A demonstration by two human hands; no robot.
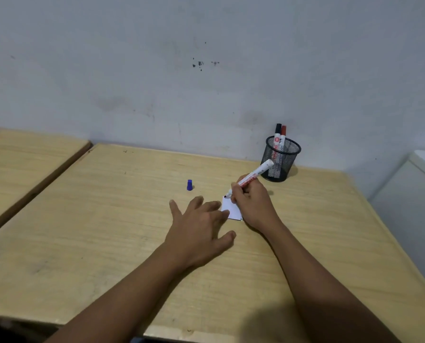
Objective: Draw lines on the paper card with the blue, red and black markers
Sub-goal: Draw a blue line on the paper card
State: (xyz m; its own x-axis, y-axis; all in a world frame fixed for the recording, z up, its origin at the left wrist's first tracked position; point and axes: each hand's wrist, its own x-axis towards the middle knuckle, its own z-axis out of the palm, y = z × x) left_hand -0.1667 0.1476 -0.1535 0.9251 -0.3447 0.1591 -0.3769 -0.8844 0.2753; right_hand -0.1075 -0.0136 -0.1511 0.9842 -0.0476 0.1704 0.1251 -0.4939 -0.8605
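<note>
Pinning the card (pixel 227 206) edge, left hand (pixel 199 224) lies flat, fingers apart; right grip (pixel 252 203) clamps the marker (pixel 252 175).

Red print runs along the held marker (pixel 252 176), too blurred to read.

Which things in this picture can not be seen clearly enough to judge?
Head view only:
- Paper card: mostly hidden under the left hand and right hand; any drawn lines cannot be seen.
- Marker tip: too small to tell if it touches the card.
- Black marker and red marker: lower parts hidden in the mesh cup.
- Marker labels: too blurred to read.
</note>
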